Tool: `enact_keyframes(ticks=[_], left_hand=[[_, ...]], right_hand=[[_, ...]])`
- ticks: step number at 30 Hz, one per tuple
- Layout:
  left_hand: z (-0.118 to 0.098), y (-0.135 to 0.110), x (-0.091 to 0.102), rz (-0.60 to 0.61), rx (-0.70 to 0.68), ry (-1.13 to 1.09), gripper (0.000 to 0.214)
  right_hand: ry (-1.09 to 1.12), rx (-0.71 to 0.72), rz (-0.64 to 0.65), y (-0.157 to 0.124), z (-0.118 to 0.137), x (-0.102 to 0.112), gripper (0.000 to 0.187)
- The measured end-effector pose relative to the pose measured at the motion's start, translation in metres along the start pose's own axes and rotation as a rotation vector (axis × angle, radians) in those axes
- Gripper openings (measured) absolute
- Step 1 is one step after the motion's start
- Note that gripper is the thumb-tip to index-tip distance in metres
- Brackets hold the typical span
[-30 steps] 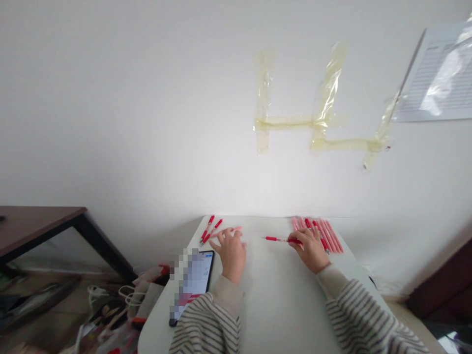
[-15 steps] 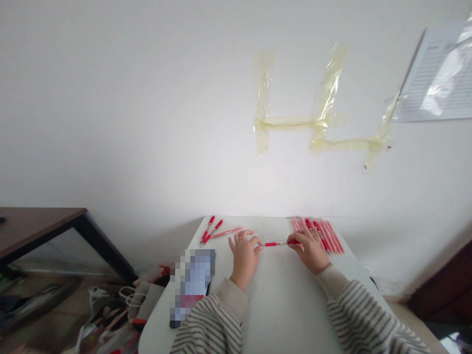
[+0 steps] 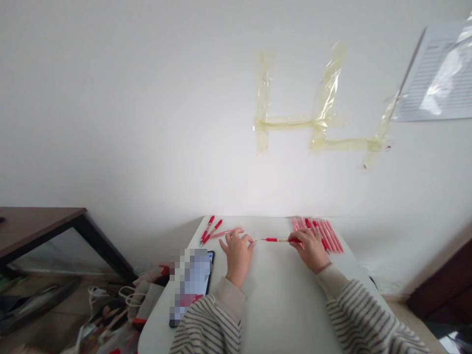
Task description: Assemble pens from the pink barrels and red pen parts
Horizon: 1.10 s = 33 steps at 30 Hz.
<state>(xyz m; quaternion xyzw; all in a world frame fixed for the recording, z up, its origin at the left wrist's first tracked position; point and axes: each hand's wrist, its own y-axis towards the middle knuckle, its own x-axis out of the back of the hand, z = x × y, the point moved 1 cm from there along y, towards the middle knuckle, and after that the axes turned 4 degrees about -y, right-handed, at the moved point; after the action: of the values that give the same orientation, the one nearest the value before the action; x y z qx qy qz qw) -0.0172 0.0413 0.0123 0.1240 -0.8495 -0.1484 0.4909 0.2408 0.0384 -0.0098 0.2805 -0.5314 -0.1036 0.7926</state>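
Near the back of the white table (image 3: 280,300), my right hand (image 3: 311,248) grips the rear end of a red pen (image 3: 272,240), which lies level and points left. Its front end is thin and bare of a metal cone. Just left of it, across a small gap, my left hand (image 3: 239,255) pinches a tiny silvery pen tip (image 3: 255,241) between thumb and forefinger. Its other fingers are raised. Behind that hand a pink pen (image 3: 223,233) lies partly covered, beside two red pens (image 3: 213,231). A row of pink and red pens (image 3: 330,236) lies beyond my right hand, some partly hidden.
A phone (image 3: 211,275), mostly blurred out, lies at the table's left side. The white wall (image 3: 147,123) rises directly behind the table. Bags and cables (image 3: 125,305) are on the floor at left, below a brown desk (image 3: 40,221).
My left hand has drawn away to the left with the tip, leaving a gap at the pen's front end. My right hand stays in nearly the same place, holding the pen.
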Motion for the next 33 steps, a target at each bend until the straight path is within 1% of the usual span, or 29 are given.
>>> enact_keyframes(ticks=[7, 14, 24, 33], left_hand=[[0.003, 0.002, 0.007, -0.037, 0.048, 0.075, 0.006], [0.007, 0.002, 0.008, -0.059, 0.033, 0.159, 0.006], [0.012, 0.002, 0.004, -0.031, 0.059, 0.185, 0.011], [0.012, 0.002, 0.005, -0.033, 0.077, 0.206, 0.011]], right_hand=[[0.006, -0.024, 0.008, 0.0, 0.002, 0.002, 0.016], [0.016, -0.039, 0.009, -0.001, 0.001, 0.001, 0.016], [0.01, -0.038, 0.002, -0.001, 0.002, 0.002, 0.016], [0.023, -0.033, 0.008, -0.001, 0.0, 0.002, 0.017]])
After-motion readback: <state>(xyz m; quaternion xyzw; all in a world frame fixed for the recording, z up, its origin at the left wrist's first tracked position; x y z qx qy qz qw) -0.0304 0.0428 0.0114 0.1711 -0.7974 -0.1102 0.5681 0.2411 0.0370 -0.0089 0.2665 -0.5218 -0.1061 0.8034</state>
